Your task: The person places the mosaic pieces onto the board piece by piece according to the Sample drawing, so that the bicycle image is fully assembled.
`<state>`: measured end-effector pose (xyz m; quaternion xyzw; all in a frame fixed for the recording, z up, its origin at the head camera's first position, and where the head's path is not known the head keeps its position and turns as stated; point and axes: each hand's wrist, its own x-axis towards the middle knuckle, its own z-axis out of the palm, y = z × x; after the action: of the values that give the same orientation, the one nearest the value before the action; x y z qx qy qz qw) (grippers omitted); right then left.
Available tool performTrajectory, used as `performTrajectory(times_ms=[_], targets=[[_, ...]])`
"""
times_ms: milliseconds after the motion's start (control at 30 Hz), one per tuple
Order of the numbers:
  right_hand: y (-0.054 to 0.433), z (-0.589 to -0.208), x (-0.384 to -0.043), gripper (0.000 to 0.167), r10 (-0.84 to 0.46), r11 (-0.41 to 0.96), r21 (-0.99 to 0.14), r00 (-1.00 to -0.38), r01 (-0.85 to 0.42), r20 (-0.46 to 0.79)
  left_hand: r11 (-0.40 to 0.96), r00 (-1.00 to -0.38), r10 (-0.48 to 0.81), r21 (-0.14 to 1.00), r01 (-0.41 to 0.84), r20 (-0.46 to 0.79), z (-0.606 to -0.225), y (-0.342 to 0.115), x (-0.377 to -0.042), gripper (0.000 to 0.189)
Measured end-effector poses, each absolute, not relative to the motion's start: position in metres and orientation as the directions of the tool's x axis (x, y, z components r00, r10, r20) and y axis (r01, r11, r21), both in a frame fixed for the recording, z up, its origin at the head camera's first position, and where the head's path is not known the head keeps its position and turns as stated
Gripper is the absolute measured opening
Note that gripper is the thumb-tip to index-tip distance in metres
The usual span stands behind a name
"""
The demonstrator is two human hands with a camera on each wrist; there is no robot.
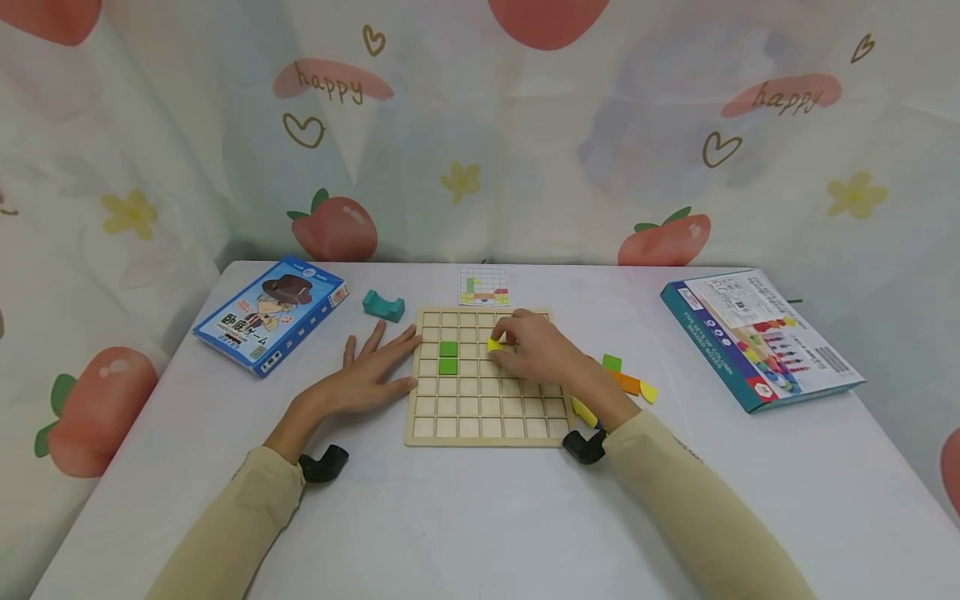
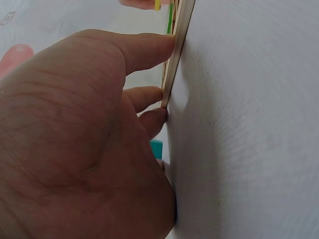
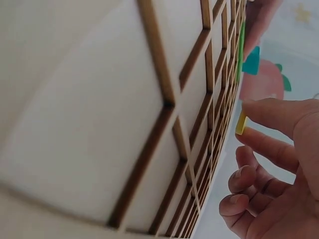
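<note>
A wooden grid board (image 1: 480,442) lies flat on the white table. Two green square tiles (image 1: 448,367) fill neighbouring cells, one above the other, towards its left side. My right hand (image 1: 538,348) pinches a small yellow tile (image 3: 241,123) between thumb and index finger, close over the upper middle cells; its other fingers curl loosely. Fairly straight and spread, the fingers of my left hand (image 1: 360,379) rest against the board's left edge, as the left wrist view also shows. Behind the board lies a small card (image 1: 483,286) printed with a coloured grid pattern.
Several loose pieces lie right of the board, partly behind my right forearm: a green one (image 1: 612,362), an orange one (image 1: 628,384) and yellow ones (image 1: 648,392). A teal curved block (image 1: 383,306) and blue box (image 1: 272,315) stand left; a larger box (image 1: 761,337) lies right.
</note>
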<state>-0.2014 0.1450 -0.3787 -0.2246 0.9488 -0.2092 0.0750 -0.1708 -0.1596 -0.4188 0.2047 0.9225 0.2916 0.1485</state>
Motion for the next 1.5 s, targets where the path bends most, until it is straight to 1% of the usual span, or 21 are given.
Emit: performTrajectory(times_ms=[233,467,767,1233,1500], targets=[[0.131,-0.379,-0.202,0.027,-0.473,0.802,-0.438,-0.880,-0.406,-0.050,0.749,-0.872,0.463,0.594,0.292,-0.155,-0.418,-0.160,-0.170,0.073],[0.119,-0.379,-0.202,0.027,-0.492,0.799,-0.421,-0.869,-0.429,-0.048,0.755,-0.876,0.457,0.589,0.289,-0.157,-0.418,-0.159,-0.170,0.074],[0.107,-0.378,-0.202,0.028,-0.473,0.824,-0.387,-0.878,-0.413,-0.070,0.752,-0.876,0.458,0.593,0.288,-0.154,-0.418,-0.160,-0.171,0.074],[0.103,-0.382,-0.201,0.029,-0.452,0.841,-0.367,-0.888,-0.396,-0.078,0.750,-0.875,0.460,0.593,0.291,-0.152,-0.420,-0.160,-0.172,0.073],[0.102,-0.383,-0.199,0.030,-0.455,0.845,-0.346,-0.888,-0.407,-0.064,0.751,-0.876,0.456,0.596,0.285,-0.156,-0.420,-0.159,-0.171,0.074]])
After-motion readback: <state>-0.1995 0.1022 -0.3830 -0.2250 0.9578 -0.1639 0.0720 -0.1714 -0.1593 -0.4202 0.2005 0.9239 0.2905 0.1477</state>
